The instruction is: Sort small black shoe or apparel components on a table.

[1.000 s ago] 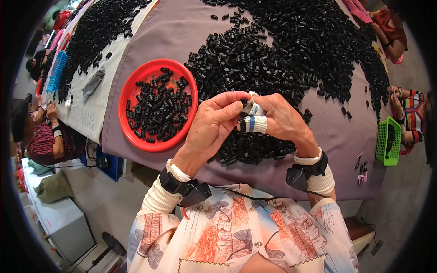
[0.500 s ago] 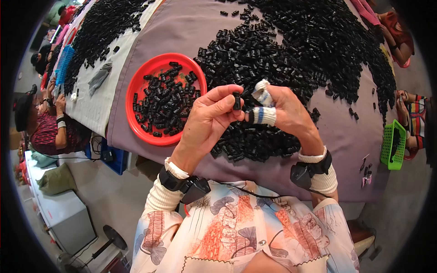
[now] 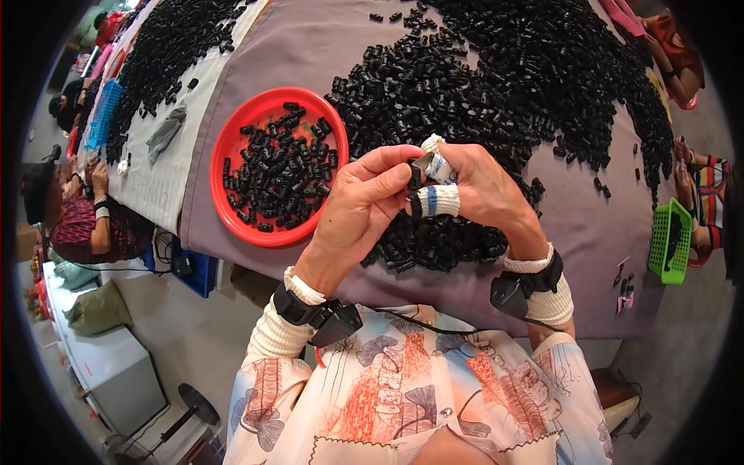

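Observation:
Over the table, my left hand (image 3: 360, 194) pinches a small black cylindrical plastic part (image 3: 415, 177) between thumb and fingertips. My right hand (image 3: 488, 186) meets it from the other side, its thumb and forefinger wrapped in white knitted finger covers (image 3: 439, 200) with blue stripes. From the right fingertips a small flat, greyish blade-like piece (image 3: 423, 161) sticks out against the part's upper end. Its exact kind is hard to make out. Beneath and beyond both hands spreads a large pile of the same black parts (image 3: 434, 101).
Left of my hands stands a round red tray (image 3: 221, 194) holding many black parts. A green basket (image 3: 670, 240) is at the right table edge. Another person (image 3: 97, 205) works at the left table, near a grey cloth (image 3: 165, 133). Others sit along the right side.
My right hand has come closer to the left, and its covered fingers now touch the black part. The greyish piece now shows at the part's upper end.

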Demonstrator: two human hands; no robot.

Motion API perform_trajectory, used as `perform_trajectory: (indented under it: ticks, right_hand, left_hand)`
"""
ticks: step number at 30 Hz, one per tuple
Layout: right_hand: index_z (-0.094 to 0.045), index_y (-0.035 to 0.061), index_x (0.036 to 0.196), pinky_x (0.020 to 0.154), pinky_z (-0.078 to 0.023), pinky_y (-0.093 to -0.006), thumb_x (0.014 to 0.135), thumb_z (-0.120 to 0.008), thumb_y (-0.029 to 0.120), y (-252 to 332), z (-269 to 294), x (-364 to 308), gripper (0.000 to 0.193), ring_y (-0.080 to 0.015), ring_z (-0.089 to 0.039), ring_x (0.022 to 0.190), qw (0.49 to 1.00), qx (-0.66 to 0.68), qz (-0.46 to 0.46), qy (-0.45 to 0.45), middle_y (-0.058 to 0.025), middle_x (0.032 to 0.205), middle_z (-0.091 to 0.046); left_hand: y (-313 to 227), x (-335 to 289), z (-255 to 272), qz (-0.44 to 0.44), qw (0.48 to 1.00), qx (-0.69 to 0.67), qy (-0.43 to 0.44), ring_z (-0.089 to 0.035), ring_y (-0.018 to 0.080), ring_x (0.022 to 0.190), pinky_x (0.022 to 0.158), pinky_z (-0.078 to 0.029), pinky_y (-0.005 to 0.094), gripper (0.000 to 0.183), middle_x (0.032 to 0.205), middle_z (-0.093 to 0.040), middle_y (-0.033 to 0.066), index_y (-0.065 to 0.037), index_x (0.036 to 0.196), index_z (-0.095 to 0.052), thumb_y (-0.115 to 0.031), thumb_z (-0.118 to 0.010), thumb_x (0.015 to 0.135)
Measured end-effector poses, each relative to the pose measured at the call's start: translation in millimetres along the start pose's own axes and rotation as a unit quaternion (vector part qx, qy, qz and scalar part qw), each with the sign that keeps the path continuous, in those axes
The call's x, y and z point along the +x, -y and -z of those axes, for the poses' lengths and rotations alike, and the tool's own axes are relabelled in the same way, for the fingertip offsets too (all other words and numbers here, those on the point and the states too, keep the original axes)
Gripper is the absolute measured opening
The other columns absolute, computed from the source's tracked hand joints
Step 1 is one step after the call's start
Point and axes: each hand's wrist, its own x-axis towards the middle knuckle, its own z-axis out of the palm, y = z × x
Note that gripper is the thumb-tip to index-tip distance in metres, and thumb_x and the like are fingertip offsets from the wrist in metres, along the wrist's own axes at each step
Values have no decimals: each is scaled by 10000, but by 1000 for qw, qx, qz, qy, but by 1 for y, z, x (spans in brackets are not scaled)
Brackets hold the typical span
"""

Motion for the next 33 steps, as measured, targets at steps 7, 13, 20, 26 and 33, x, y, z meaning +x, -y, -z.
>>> perform_trajectory:
  ticks: [7, 13, 20, 26, 33]
  right_hand:
    - [-513, -16, 743, 522, -417, -343, 646, -706, 341, -1, 0, -1, 418, -264, -524, 540, 1000, -15, -9, -1, -119, 603, -528]
    - [-492, -16, 727, 504, -393, -353, 683, -689, 307, -6, -1, -3, 381, -278, -484, 516, 1000, -12, 18, 1, -140, 590, -504]
    - [-533, -6, 753, 505, -392, -305, 686, -694, 217, -6, -3, -7, 284, -172, -483, 529, 997, 59, 7, -52, -67, 601, -514]
    - [-546, 0, 775, 518, -394, -279, 655, -711, 164, -2, -2, -5, 262, -107, -460, 567, 998, 48, -26, -41, -33, 624, -510]
    - [-539, 3, 807, 518, -384, -261, 659, -719, 165, 4, -3, -7, 284, -95, -429, 570, 995, 39, -72, -55, -14, 617, -484]
  left_hand:
    - [2, 2, -1, 0, 1000, 3, -4, -574, 100, 773, 648, -494, 224, 216, 945, -605, 74, 29, 1070, -560, -45, -529, 870]
    - [3, 4, -2, 1, 1000, 7, -13, -571, 98, 772, 652, -494, 225, 211, 942, -599, 72, 31, 1067, -559, -49, -523, 876]
    - [4, 6, -5, 6, 1000, -24, -10, -566, 103, 787, 699, -485, 231, 209, 938, -597, 67, 24, 1071, -556, -51, -516, 880]
    - [6, 5, 0, -25, 995, 92, -8, -544, 70, 760, 684, -461, 210, 235, 871, -573, 26, 4, 1058, -563, -38, -583, 827]
    - [3, 5, 6, -8, 997, 54, -51, -553, 89, 685, 629, -471, 231, 189, 787, -574, 31, 21, 986, -586, -41, -594, 808]
